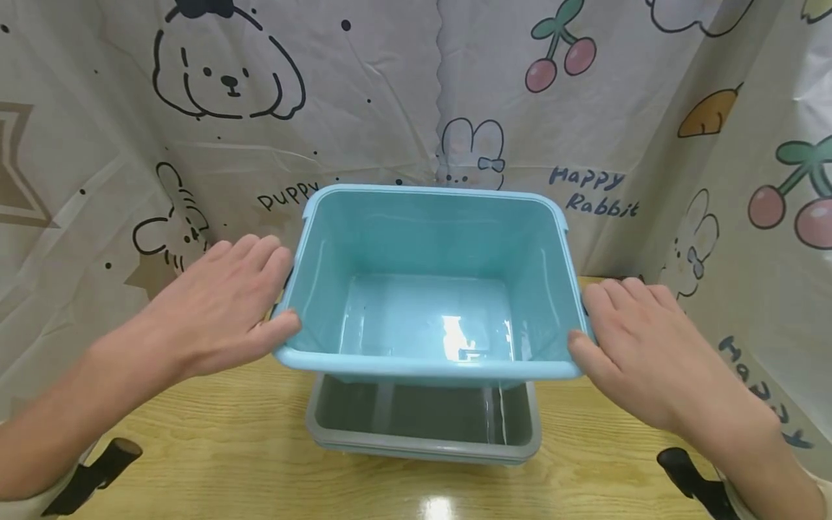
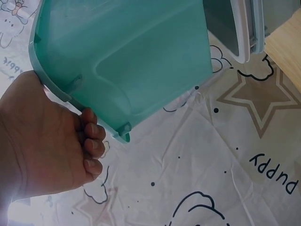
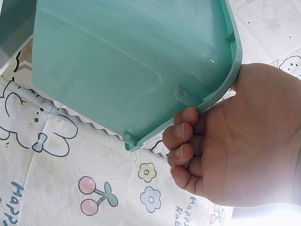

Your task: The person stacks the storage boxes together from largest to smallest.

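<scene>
Both hands carry a light blue plastic bin (image 1: 429, 235) by its short ends, and it hangs above a grey bin (image 1: 422, 442) on the table. My left hand (image 1: 227, 303) grips the left rim, its thumb on top; the left wrist view shows the fingers curled under the lip. At the opposite end, my right hand (image 1: 640, 347) holds the rim likewise, fingers bent beneath it in the right wrist view. No objects show inside the blue bin. Its front wall covers the rear of the grey bin. Beneath the grey rim (image 2: 242, 33), a bluish rim (image 2: 257, 28) shows in the left wrist view.
A wood-grain table (image 1: 227, 448) lies beneath the bins. Behind and at the sides hangs a pale printed sheet (image 1: 377, 94) with cartoon animals and cherries. Black strap-like pieces (image 1: 97, 473) sit at both wrists.
</scene>
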`<state>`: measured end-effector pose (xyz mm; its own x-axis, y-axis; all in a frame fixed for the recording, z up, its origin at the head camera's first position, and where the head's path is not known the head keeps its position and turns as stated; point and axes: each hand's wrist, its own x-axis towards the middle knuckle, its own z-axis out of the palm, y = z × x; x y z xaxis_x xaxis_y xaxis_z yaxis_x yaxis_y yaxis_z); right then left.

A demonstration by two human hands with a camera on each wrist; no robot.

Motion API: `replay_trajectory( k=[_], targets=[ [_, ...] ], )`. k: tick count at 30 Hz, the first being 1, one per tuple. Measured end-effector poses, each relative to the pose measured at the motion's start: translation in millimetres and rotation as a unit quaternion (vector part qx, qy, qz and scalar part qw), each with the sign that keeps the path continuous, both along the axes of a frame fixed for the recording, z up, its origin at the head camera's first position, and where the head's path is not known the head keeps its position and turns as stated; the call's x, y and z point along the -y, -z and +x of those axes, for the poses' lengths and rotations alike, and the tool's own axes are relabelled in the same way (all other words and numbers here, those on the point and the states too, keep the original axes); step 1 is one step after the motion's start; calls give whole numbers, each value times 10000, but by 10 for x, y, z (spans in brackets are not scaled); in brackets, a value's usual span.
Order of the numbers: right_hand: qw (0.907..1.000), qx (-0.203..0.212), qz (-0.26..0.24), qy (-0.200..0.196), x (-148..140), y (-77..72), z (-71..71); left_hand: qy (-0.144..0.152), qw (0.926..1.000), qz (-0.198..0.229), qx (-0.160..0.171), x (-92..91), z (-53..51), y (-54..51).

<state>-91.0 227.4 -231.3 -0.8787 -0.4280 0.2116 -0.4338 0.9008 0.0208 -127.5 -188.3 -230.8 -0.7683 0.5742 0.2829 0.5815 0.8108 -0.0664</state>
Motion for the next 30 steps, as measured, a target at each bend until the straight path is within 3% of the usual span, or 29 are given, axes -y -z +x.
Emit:
replay_trajectory(
  k=[10, 20, 30],
  targets=[
    [9999, 37, 121, 50, -28, 79, 125, 50, 10000, -22, 45, -28, 92, 29],
    [9999, 50, 111, -16, -72, 196, 168, 164, 9998, -17, 142, -69, 90, 123],
    [9988, 444, 136, 127, -54, 273, 183, 140, 9995, -58, 277, -68, 102, 206]
  ],
)
